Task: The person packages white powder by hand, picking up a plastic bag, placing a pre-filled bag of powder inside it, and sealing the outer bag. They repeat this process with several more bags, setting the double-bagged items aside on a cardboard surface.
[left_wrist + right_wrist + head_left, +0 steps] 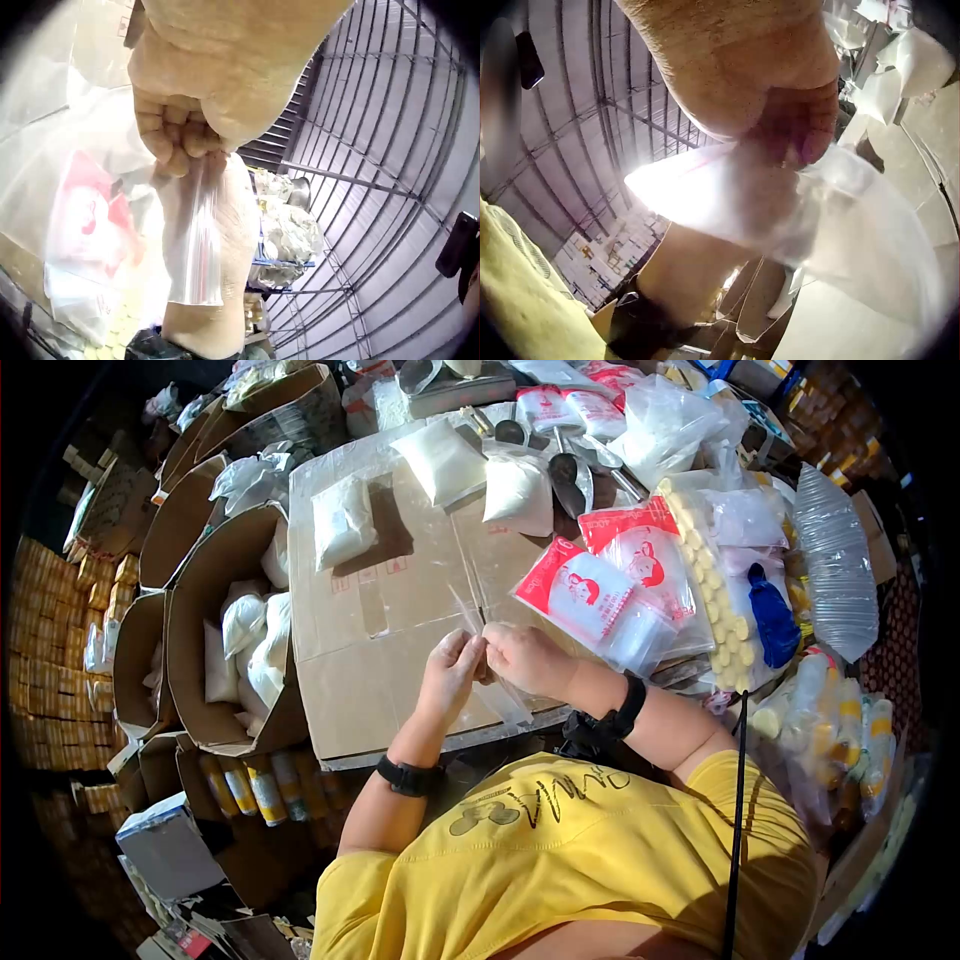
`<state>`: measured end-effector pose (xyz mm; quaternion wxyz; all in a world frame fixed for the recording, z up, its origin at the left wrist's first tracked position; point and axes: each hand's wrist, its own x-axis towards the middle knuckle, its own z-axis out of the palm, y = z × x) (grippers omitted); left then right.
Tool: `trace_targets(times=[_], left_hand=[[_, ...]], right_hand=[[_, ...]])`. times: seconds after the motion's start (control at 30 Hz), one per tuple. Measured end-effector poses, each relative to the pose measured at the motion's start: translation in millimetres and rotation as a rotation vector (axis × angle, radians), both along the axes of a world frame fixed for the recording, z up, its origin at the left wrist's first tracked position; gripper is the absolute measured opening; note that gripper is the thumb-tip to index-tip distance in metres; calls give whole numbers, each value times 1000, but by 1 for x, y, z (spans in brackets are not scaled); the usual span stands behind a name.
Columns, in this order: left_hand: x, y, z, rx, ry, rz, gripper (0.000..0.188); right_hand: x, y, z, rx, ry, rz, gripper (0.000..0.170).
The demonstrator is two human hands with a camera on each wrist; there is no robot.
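Note:
Both hands meet over the cardboard surface, close to the body. A clear plastic bag is pinched between the curled fingers of the left hand and the right hand. The left wrist view has the left hand gripping the bag, whose strip hangs below the fingers. In the right wrist view the right hand holds the same thin bag, spread wide and see-through. The fingertips are partly hidden behind the palms.
White filled bags lie at the back of the cardboard, beside a metal scoop. Red-and-white packets are right of the hands, next to a bag of pale yellow pieces. Open cartons with white bags stand left.

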<state>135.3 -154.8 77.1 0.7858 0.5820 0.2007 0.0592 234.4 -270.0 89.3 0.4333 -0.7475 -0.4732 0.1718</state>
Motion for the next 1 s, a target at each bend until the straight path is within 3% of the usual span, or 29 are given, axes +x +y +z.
trace_targets(times=[0.13,0.23,0.3,0.33,0.37,0.43,0.5,0.53,0.57,0.63,0.67,0.7,0.77,0.83,0.9,0.97,1.0], left_hand=[[2,12,-6,162,-62,37,19],[5,23,-14,423,-82,143,17],[4,53,-22,1059,-23,119,14],[1,70,-27,1376,13,98,13],[-1,85,-35,1375,53,144,13],[-1,117,-49,1377,119,234,13],[-5,145,-53,1177,215,395,14],[-8,159,-53,1014,211,446,12],[-13,167,-51,931,181,509,17],[-33,189,-62,606,191,444,21],[-39,193,-63,661,199,428,21],[-46,198,-64,718,209,413,21],[-56,204,-66,733,230,395,22],[-62,209,-68,651,253,391,23],[-65,219,-70,574,292,406,23],[-68,225,-69,452,274,462,22],[-74,233,-76,384,228,491,22]], right_hand=[[1,22,-10,-77,115,-125,6],[25,39,-40,105,-169,-318,7],[52,39,-42,55,24,-478,10],[69,39,-45,-9,-153,-514,11],[81,40,-48,-71,-334,-552,12],[77,47,-52,-237,-207,-442,13],[67,57,-74,-286,-96,-223,15],[76,62,-88,-344,122,-131,28],[91,67,-103,-287,477,-296,36],[136,78,-135,-145,1190,-613,53],[161,82,-151,-107,1298,-676,80],[182,90,-163,-27,1470,-797,85],[204,117,-160,36,1579,-896,80],[223,140,-187,137,1641,-790,63],[232,159,-208,341,1422,-811,34],[238,171,-219,232,1155,-1097,28],[232,167,-213,219,982,-1015,23]])
